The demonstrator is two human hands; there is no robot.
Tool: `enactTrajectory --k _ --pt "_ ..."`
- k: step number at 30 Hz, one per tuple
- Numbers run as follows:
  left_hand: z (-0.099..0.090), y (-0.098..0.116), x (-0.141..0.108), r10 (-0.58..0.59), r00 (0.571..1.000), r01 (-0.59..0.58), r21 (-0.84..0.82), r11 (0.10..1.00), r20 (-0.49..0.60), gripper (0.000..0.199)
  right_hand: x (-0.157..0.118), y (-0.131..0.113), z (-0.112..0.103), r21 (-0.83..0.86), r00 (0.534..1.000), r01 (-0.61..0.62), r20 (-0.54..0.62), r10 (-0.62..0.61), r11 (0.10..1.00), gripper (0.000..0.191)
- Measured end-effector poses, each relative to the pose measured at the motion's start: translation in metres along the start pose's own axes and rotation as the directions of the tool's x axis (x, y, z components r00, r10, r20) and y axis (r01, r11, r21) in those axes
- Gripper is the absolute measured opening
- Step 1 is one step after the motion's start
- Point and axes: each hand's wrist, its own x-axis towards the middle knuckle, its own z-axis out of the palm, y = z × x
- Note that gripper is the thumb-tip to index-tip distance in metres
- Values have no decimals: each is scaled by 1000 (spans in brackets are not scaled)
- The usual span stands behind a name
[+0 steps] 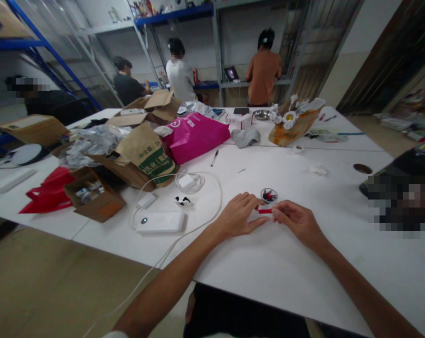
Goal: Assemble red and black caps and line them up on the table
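Note:
A short flat red strip is held just above the white table. My right hand pinches its right end between thumb and fingers. On the other side, my left hand has thumb and index finger spread apart around the strip's left end, and I cannot tell whether they touch it. Just beyond both hands sits a small round dish with red and black pieces in it. What exactly the strip is made of does not show.
Left of my hands lie a white power bank, a looped white cable and a black-and-white clip-like item. Farther back are a pen, a pink bag and an open cardboard box. Several people work by the shelves.

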Motion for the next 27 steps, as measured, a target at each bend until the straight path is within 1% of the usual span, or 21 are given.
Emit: enactTrajectory --k 3,5,8,13,19,23,27 --pt "3 1 1 65 998 -65 16 998 -14 27 0 -2 1 -16 1000 4 11 -4 1000 36" --pt "3 2 2 76 997 -76 25 997 -20 25 0 -4 1 -26 1000 7 10 -7 1000 37" --pt "2 1 2 60 998 -60 33 998 -7 25 0 -4 1 -48 1000 13 4 -12 999 37" --pt "-1 0 0 34 998 -34 7 999 48 27 -2 0 1 -62 1000 17 25 -15 998 34" --pt "3 -1 -1 28 999 -28 10 1000 27 38 -3 4 2 -83 1000 5 29 -2 997 39" --pt "5 -1 -2 4 999 -5 31 1000 49 31 -2 -1 4 -96 1000 15 19 -13 995 38" --pt "1 1 0 14 997 -16 19 1000 74 31 -1 -6 4 -107 1000 13 4 -13 994 37"
